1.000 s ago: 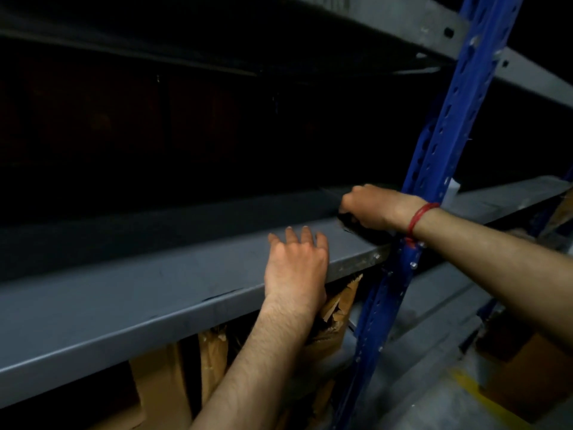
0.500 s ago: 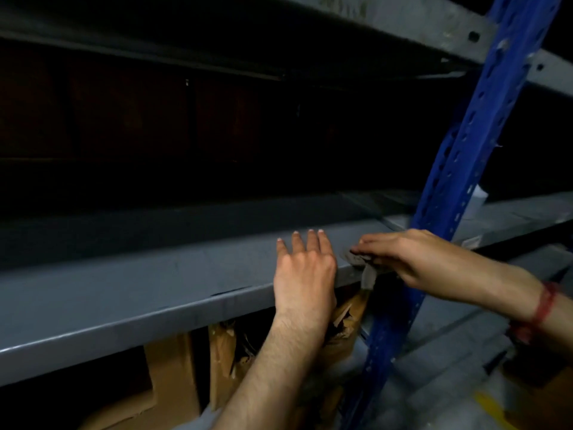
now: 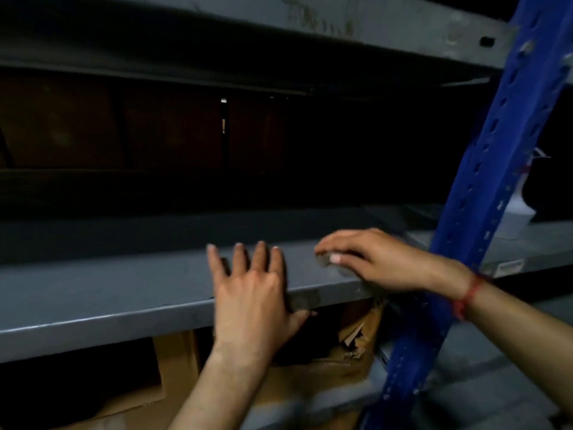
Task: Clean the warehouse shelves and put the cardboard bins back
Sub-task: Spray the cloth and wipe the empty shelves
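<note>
The grey metal shelf (image 3: 124, 283) runs across the middle of the view, with darkness behind it. My left hand (image 3: 251, 293) lies flat on its front edge, fingers straight and spread, the thumb down along the front lip. Just to the right, my right hand (image 3: 378, 259), with a red thread round the wrist, holds a small grey cloth (image 3: 325, 262) against the shelf top; most of the cloth is hidden under the fingers. Brown cardboard bins (image 3: 179, 355) stand on the level below, one with a torn edge (image 3: 356, 336).
A blue perforated upright (image 3: 483, 200) stands at the right, in front of my right forearm. A white object (image 3: 517, 212) sits on the shelf behind it. Another grey shelf (image 3: 341, 23) hangs overhead. Lower grey shelves run away at the bottom right.
My right hand came away from beside the blue upright and slid left along the shelf with the cloth, close to my left hand. The left hand's fingers have spread wider.
</note>
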The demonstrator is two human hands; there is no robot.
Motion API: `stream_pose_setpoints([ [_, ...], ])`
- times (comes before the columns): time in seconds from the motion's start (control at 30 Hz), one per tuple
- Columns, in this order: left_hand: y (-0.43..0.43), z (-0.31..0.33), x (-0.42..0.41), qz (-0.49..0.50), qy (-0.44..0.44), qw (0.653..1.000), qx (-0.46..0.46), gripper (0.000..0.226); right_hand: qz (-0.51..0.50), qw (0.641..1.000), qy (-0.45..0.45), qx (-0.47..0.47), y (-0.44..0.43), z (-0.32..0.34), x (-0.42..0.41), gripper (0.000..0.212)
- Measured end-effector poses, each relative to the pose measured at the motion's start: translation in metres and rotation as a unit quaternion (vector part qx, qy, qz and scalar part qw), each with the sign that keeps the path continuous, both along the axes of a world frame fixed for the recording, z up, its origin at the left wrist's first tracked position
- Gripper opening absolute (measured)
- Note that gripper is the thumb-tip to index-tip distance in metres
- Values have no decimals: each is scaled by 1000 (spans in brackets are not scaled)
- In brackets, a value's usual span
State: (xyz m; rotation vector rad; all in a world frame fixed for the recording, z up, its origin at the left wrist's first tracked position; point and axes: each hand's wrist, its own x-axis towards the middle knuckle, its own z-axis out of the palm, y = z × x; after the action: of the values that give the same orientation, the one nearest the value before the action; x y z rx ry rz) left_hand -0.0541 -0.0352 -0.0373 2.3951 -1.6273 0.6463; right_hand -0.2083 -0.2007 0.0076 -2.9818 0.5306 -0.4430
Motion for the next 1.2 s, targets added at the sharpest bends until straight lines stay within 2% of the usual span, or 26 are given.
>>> stream_pose_setpoints([
  [0.07, 12, 4, 12, 46, -30, 998, 1, 123, 75, 996, -7, 37, 22, -3, -5, 32],
  [0.13, 16, 9, 12, 66, -32, 997, 18, 128, 101, 993, -15, 58, 16, -1, -1, 31],
  [0.2, 18, 7, 11, 60, -9, 998, 16, 125, 77, 996, -22, 48, -9, 0, 13, 29],
  [0.3, 15, -2, 11, 50, 20, 999, 6, 120, -20, 999, -26, 12, -52, -7, 36, 30],
  [0.37, 15, -6, 8, 54, 36, 998, -6, 119, -36, 999, -34, 9, -53, -13, 43, 30],
  [0.47, 13, -12, 10, 45, 61, 996, -41, 118, 61, 995, -60, 47, -9, -13, 41, 29],
  [0.57, 9, -16, 14, 39, 38, 996, -76, 118, 182, 978, -35, 101, 24, -11, 36, 29],
  [0.63, 8, -16, 14, 46, 18, 995, -87, 118, 199, 976, -14, 83, 12, -3, 40, 31],
  [0.73, 9, -16, 12, 64, 15, 994, -82, 115, 100, 995, -1, 24, -37, -2, 54, 36],
  [0.8, 11, -15, 11, 70, 20, 995, -68, 116, 18, 999, 21, 27, -57, -5, 62, 37],
  [0.87, 13, -12, 10, 65, 29, 996, -58, 122, 5, 999, 19, 29, -50, -6, 64, 39],
  [0.97, 17, -8, 12, 39, 45, 998, -36, 132, 96, 993, -20, 59, -2, -6, 62, 39],
  [1.07, 27, -5, 21, 20, 55, 998, -17, 132, 207, 975, -13, 85, 26, -10, 61, 33],
  [1.13, 38, -4, 31, 37, 34, 999, -5, 125, 216, 972, 7, 94, 15, -3, 69, 30],
  [1.2, 45, -4, 38, 47, 10, 999, 8, 117, 176, 980, 11, 96, -4, 3, 80, 28],
])
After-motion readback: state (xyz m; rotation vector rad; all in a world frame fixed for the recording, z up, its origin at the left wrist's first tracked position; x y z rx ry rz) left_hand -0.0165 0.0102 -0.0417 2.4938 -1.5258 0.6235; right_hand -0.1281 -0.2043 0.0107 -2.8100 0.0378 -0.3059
